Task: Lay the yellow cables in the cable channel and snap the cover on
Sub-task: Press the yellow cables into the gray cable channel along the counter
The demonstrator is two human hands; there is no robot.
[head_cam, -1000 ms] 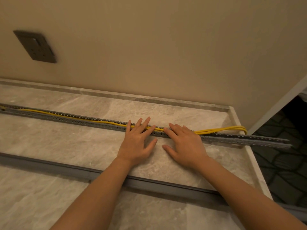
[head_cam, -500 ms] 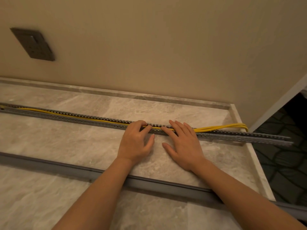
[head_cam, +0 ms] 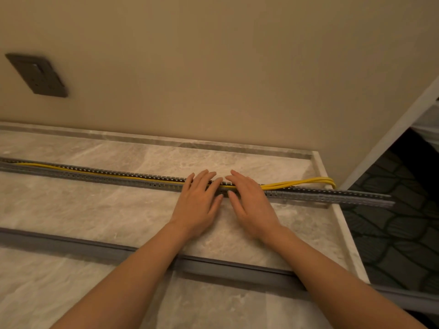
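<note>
Several yellow cables (head_cam: 297,184) lie in the slotted grey cable channel (head_cam: 95,178) on the marble ledge (head_cam: 95,210), looping out at right. Left hand (head_cam: 198,201) and right hand (head_cam: 250,203) press flat, fingers extended. Cover (head_cam: 71,244) lies nearer, apart.

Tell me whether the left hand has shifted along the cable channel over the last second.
Yes. The left hand has slid slightly right along the cable channel, toward the channel's overhanging right end.
</note>
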